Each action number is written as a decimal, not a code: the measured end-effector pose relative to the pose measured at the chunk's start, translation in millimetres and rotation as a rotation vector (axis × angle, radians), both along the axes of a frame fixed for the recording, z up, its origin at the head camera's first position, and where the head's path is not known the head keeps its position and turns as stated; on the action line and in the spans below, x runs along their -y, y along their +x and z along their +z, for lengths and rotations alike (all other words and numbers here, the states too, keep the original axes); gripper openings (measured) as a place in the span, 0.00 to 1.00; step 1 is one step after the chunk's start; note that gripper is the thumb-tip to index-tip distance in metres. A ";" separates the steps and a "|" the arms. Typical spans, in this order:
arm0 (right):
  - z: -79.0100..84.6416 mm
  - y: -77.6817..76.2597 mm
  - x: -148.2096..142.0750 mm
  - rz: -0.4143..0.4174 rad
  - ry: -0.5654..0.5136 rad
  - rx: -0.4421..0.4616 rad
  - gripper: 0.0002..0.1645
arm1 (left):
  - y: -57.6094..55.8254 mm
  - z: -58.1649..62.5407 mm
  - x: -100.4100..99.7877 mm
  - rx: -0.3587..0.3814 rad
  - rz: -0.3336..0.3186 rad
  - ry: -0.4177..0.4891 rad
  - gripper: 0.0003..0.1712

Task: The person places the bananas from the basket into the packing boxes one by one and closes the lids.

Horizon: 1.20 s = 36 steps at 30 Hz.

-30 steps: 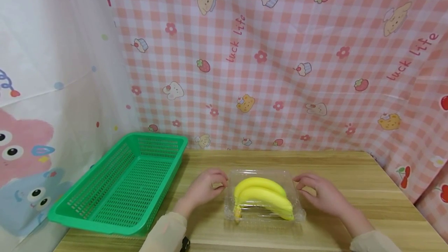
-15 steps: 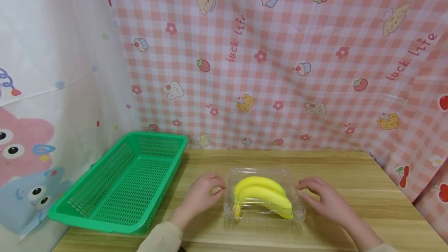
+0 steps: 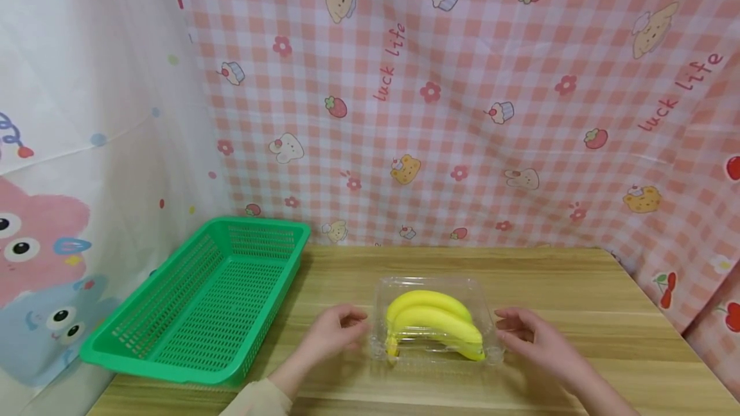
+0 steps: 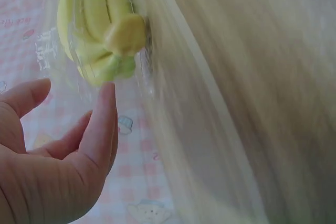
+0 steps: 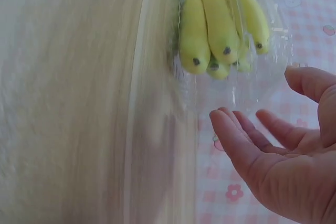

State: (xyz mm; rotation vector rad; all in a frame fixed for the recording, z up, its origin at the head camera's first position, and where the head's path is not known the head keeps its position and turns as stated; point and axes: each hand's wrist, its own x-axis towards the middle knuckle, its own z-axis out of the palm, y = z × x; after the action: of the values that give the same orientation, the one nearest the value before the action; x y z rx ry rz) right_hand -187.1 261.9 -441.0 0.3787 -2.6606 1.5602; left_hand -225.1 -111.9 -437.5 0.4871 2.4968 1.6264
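Note:
A clear plastic clamshell box [image 3: 429, 284] lies on the wooden table with a bunch of yellow bananas [image 3: 430, 321] inside. Left of the box is my left hand [image 3: 335, 334], its fingers relaxed and fingertips just short of the side wall. My right hand [image 3: 540, 344] mirrors it on the other side, fingertips close to the box's right edge. In the left wrist view the stem end of the bananas [image 4: 100, 19] shows beyond my thumb and bent forefinger. The right wrist view shows the dark banana tips [image 5: 212, 30] beyond loosely spread fingers. Neither hand holds anything.
A green perforated plastic basket [image 3: 231, 294] stands at the left of the table [image 3: 578, 281]. Behind the table hangs a pink checked curtain [image 3: 370, 121] with cartoon prints. A white printed cloth [image 3: 110, 165] hangs along the left side.
Both hands have drawn back slightly toward the front edge along the box's sides, and the right has moved a little outward. The box and bananas stay almost in place.

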 end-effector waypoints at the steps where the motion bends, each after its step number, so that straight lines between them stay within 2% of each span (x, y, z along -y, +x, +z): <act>1: 0.2 0.6 0.0 0.016 -0.034 0.033 0.28 | 0.9 -0.1 -0.6 0.064 -0.002 0.043 0.23; 4: 0.8 1.9 -0.6 0.072 -0.139 0.126 0.35 | 3.2 -1.2 -3.5 0.193 -0.004 0.142 0.29; 7: 1.1 2.3 -1.4 0.106 -0.229 0.211 0.39 | 6.0 -2.2 -7.6 0.276 -0.002 0.226 0.32; 15: -1.1 3.2 1.1 0.154 -0.324 0.304 0.44 | 11.8 -5.6 -14.1 0.370 -0.017 0.381 0.33; 23: -5.4 4.3 3.2 0.165 -0.377 0.350 0.44 | 14.2 -11.5 -17.7 0.419 -0.015 0.494 0.24; 36: -10.0 6.3 6.1 0.193 -0.427 0.370 0.43 | 15.9 -18.5 -23.2 0.437 0.007 0.574 0.17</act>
State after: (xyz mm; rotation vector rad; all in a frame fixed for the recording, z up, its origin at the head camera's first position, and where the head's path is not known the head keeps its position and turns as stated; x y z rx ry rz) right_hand -180.8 255.8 -451.0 0.3600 -2.4737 2.4020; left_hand -209.1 -88.7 -456.1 0.1412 1.7146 2.1664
